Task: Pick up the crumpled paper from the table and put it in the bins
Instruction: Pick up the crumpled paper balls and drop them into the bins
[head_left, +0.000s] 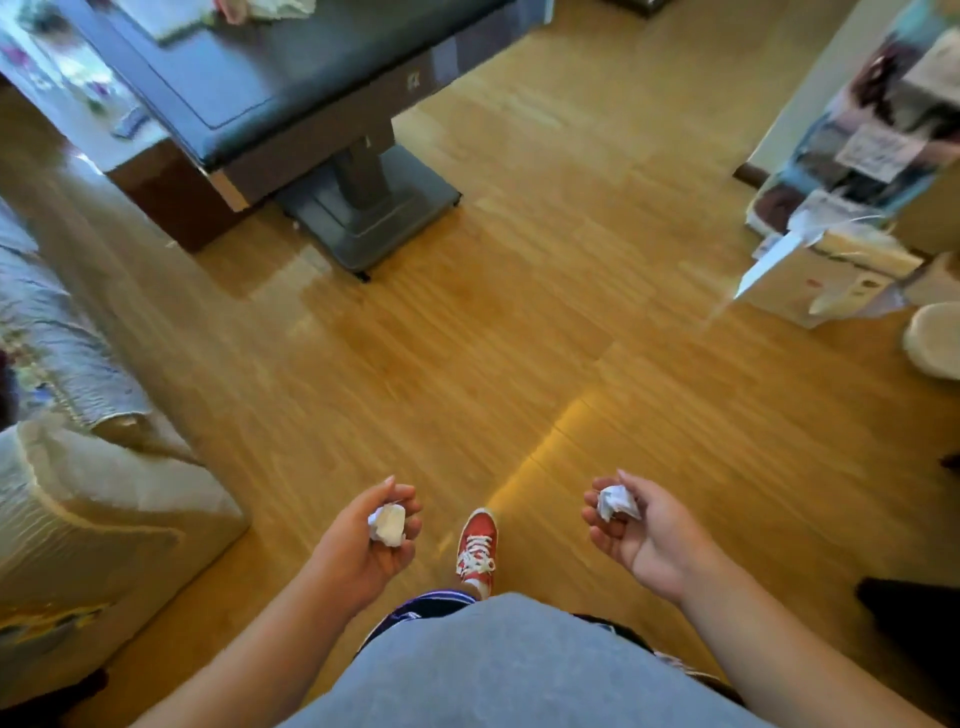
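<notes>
My left hand (366, 545) is palm up at the lower middle, fingers curled around a white crumpled paper ball (388, 524). My right hand (641, 532) is palm up to the right of it and holds a second crumpled paper ball (615, 503) in its fingertips. Both hands hover over the wooden floor, well away from the dark table (249, 88) at the top left. More crumpled paper (280, 8) lies at the table's far edge, beside another person's hand. A white round container (932, 340) shows at the right edge; I cannot tell whether it is a bin.
The table stands on a grey pedestal base (363, 218). A beige sofa (78, 509) with a blanket fills the left side. A cardboard box with papers (826, 270) and a cluttered stand sit at the right. My red shoe (477, 551) steps on the wooden floor (519, 338).
</notes>
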